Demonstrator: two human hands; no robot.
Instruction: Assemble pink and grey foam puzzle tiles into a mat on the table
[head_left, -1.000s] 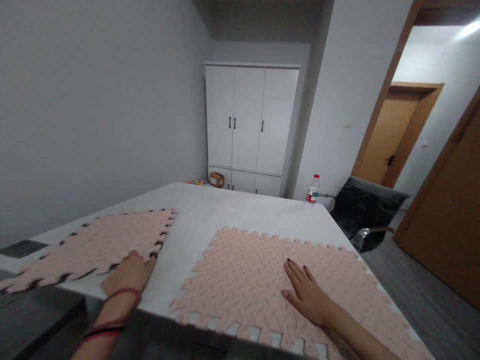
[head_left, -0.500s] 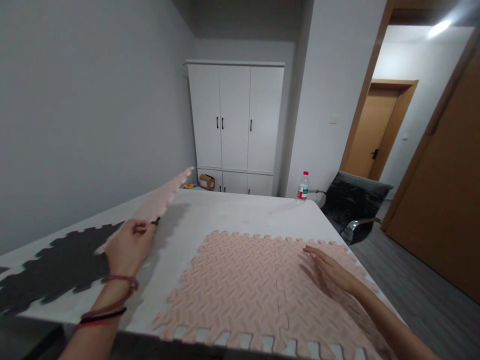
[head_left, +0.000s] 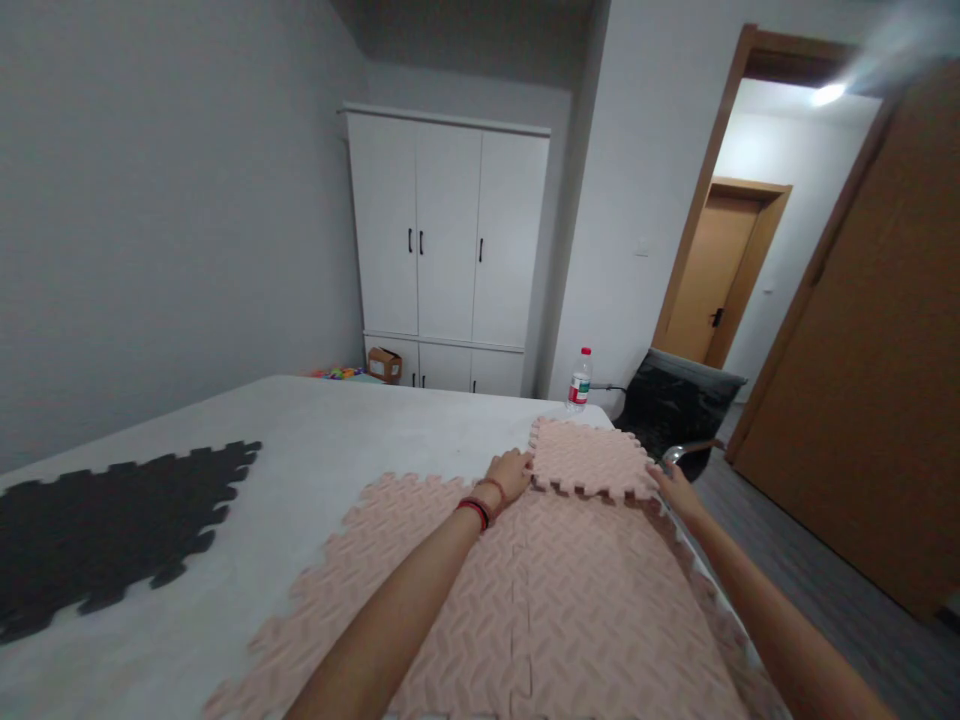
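The loose tile [head_left: 589, 455] has left the left side of the tabletop [head_left: 322, 430], where half a second ago the left hand was lifting it alone. Now it is at the far right, at the far end of the joined tiles [head_left: 592, 590], and the right hand has come up to it as well. The work has thus shifted from fetching to handling with both hands, and the dark tile [head_left: 127, 530] lies fully bare at the left.

The left hand [head_left: 511, 472] holds the loose tile by its left edge, fingers narrow; the right hand [head_left: 673, 488] pinches it near its right near corner, though the undersides of the fingers are hidden.

The loose tile is pale pink, with a raised woven-looking pattern and toothed edges, like the joined tiles. It looks nearly level. Dark patches show under its near teeth, over the joined tiles; whether it touches them I cannot tell. The bottle [head_left: 580, 382] stands just beyond it.
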